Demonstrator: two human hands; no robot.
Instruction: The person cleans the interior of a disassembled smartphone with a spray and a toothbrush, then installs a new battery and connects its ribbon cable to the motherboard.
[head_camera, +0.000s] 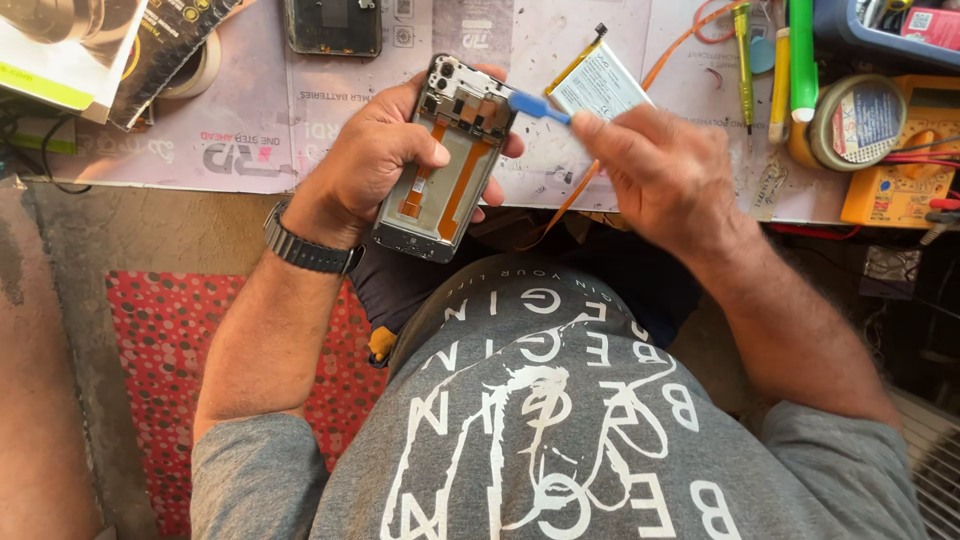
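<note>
Seen from the head camera, the tabletop (600, 40) was covered with a pale printed mat, worn and stained, with a rough grey ledge along its near edge. Below it, on the left, lay a red dotted cloth (160, 350).

One opened phone (445, 160) was held above the tabletop's near edge in the left hand (375, 160), whose grip was closed around the frame, thumb pressed on the exposed inside. Two orange ribbon strips ran down its interior. The right hand (660, 170) pinched one blue pry tool (540, 107), its tip touching the phone's upper right corner.

Just beyond the tool lay one flat white battery (600, 85) on the mat. A second, dark phone (333, 25) lay at the far edge, well apart. To the right stood one yellow multimeter (900, 180) with a tape roll (855, 120) touching it, and beside them one green pen-shaped tool (802, 55) and two yellow ones (743, 60). A black watch (305, 248) circled the left wrist.
</note>
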